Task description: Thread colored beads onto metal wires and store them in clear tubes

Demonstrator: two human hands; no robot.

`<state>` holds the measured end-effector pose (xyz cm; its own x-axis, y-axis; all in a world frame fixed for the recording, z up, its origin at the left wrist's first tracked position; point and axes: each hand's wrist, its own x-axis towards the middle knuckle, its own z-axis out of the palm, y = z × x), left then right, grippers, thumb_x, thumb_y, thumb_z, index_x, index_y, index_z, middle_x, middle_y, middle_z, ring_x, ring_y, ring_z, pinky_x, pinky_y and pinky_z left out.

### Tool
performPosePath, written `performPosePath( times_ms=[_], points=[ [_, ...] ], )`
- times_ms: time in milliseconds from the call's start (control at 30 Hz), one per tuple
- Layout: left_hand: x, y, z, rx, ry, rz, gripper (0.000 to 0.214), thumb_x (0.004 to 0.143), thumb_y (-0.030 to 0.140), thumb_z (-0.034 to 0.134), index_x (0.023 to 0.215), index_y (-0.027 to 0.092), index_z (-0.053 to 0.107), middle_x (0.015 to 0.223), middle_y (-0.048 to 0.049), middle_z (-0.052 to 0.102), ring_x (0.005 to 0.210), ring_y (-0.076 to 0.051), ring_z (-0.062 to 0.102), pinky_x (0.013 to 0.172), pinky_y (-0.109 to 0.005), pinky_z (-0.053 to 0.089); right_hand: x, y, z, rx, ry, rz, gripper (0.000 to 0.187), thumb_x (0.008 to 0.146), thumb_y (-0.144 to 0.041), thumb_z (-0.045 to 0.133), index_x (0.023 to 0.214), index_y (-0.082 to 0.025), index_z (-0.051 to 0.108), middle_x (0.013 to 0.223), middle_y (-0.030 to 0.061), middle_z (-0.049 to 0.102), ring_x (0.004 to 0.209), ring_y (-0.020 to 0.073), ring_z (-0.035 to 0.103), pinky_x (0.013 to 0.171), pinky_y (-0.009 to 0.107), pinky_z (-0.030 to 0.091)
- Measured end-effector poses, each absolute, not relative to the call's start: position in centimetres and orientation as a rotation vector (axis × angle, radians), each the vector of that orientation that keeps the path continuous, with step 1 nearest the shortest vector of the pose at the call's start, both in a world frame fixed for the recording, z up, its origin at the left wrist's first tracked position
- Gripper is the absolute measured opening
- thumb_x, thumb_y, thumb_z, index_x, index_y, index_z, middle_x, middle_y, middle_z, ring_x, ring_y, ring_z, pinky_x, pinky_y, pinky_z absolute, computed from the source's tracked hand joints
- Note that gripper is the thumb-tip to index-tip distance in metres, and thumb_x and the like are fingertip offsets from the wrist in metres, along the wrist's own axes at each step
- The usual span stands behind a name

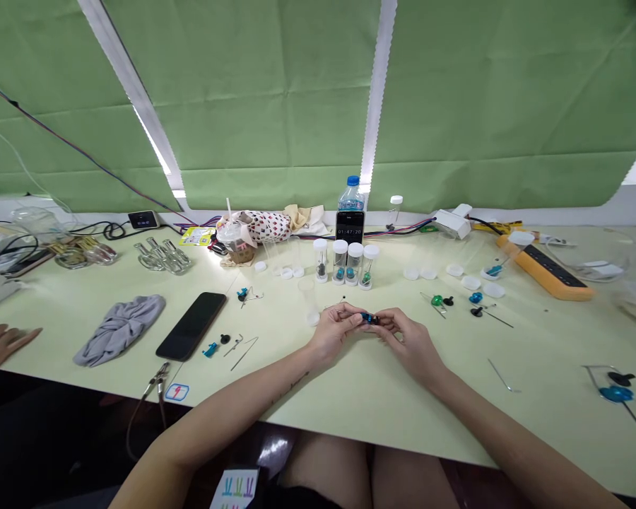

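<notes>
Between my two hands, over the middle of the table, is a small blue and black part [369, 319]. My left hand [337, 331] pinches its blue end with thumb and fingers. The fingertips of my right hand [414, 345] close on its black end. My fingers cover much of the part, so its exact kind is hidden. Just behind my left hand stands a clear tube [308, 304] on a white cap. Farther back, several white-capped tubes [355, 264] with blue, green or dark parts inside stand in a row.
A bent hex key [503, 376] lies right of my right arm. Loose blue, green and black parts with metal pins [439, 301] lie on both sides. At left are a black phone [191, 326], a grey scrunchie [121, 329] and another person's hand [3, 346]. An orange power strip [548, 270] sits back right.
</notes>
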<state>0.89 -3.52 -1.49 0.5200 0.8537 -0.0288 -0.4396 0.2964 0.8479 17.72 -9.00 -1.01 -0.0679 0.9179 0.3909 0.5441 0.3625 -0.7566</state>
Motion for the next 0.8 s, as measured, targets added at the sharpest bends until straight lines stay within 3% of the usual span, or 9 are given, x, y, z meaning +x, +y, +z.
performPosePath(
  times_ms=[800],
  points=[
    [0.92, -3.71, -1.03, 0.892, 0.545, 0.930, 0.029, 0.065, 0.029, 0.076, 0.082, 0.009, 0.064, 0.082, -0.0082, 0.068, 0.075, -0.014, 0.065, 0.083, -0.030, 0.048, 17.76, -9.09, -0.97, -1.305, -1.708, 0.629, 0.022, 0.088, -0.041, 0.049, 0.100, -0.024, 0.052, 0.090, 0.0034, 0.066, 0.079, 0.0171, 0.064, 0.070, 0.030, 0.054]
  ],
)
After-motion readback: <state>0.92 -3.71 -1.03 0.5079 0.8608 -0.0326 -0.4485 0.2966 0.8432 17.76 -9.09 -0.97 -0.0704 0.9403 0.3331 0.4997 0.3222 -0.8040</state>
